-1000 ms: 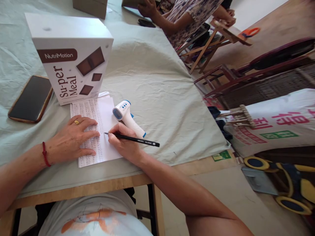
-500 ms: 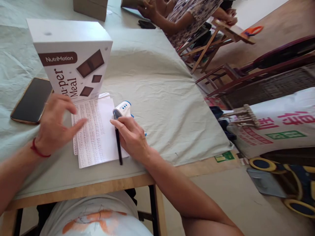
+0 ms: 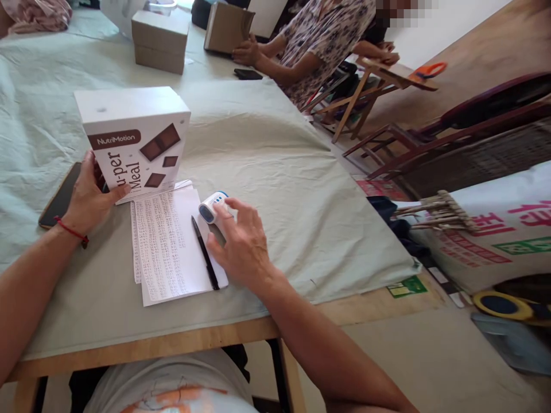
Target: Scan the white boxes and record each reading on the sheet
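Note:
My left hand (image 3: 92, 192) grips the lower left corner of a white NutriMotion box (image 3: 131, 106), thumb on its printed front and fingers along its side. The box stands upright behind a stack of handwritten paper sheets (image 3: 166, 246). A black pen (image 3: 205, 252) lies slantwise on the right part of the top sheet. My right hand (image 3: 241, 241) is open, fingers spread, just right of the pen. Its fingertips are over a white and blue handheld thermometer (image 3: 210, 206), whose rear part they hide; I cannot tell whether they touch.
A dark phone (image 3: 60, 195) lies left of the box, partly behind my left hand. Farther back on the cloth-covered table (image 3: 267, 183) stands a brown carton (image 3: 159, 43). Another person (image 3: 301, 57) holds a cardboard box (image 3: 228, 28). Sacks (image 3: 495, 229) and chairs are at the right.
The pen has left my right hand and now lies on the paper. My right hand has opened near the thermometer. My left hand has moved from above the paper onto the box.

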The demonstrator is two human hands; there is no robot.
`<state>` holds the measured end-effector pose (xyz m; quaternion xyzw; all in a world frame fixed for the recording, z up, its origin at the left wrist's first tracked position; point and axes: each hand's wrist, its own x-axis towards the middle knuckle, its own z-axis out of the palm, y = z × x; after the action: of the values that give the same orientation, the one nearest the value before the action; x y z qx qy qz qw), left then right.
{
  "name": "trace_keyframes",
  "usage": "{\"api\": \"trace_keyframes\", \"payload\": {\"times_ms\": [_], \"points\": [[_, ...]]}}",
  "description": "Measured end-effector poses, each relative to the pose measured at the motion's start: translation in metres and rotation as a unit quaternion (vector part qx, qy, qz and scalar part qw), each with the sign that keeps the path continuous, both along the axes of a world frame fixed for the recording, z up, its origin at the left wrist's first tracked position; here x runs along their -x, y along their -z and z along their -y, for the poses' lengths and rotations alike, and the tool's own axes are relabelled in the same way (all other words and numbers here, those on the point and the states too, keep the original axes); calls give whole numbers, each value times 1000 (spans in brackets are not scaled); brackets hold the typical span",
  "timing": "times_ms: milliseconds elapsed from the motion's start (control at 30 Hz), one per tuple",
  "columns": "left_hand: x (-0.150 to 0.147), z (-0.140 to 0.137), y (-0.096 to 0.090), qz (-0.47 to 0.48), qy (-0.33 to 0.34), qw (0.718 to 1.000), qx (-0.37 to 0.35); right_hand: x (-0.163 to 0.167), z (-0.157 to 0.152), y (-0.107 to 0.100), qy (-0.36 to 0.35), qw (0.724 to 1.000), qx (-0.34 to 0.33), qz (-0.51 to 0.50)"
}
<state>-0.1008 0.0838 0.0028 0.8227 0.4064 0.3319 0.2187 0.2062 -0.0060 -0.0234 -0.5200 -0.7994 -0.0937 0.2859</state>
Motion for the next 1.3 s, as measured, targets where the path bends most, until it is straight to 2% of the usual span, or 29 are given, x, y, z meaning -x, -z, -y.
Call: {"api": "trace_keyframes", "payload": {"times_ms": [100,167,233,300,367,433,500,533,567,633,800,933,1067,1300], "points": [[-5,4,-5,120,-71,988,72,-13,-8,0,104,991,84,27],[-10,8,-6,193,-112,973,64,-17,-12,-4,151,972,177,40],[-17,13,-6,260,-146,954,44,-18,-15,-11,168,953,250,17],[-24,20,-5,291,-162,942,46,-15,-15,-17,149,950,266,-73],[-30,30,-5,293,-171,938,66,-11,-11,-22,97,940,240,-220],[-35,40,-6,282,-170,940,90,-4,-3,-23,17,898,228,-376],[-39,47,-8,270,-162,942,119,5,6,-21,-80,826,276,-485],[-40,49,-9,264,-159,942,133,10,10,-19,-116,787,324,-512],[-41,50,-11,259,-161,941,145,15,13,-17,-143,759,367,-519],[-42,51,-14,246,-170,942,155,22,15,-12,-161,728,414,-522],[-41,52,-18,200,-183,952,141,31,6,-6,-145,717,433,-527],[-40,52,-18,192,-187,953,142,33,3,-10,-157,747,415,-495],[-40,51,-18,191,-183,953,146,34,4,-12,-134,773,401,-473],[-40,52,-18,186,-184,954,149,36,4,-9,-146,762,402,-486]]}}
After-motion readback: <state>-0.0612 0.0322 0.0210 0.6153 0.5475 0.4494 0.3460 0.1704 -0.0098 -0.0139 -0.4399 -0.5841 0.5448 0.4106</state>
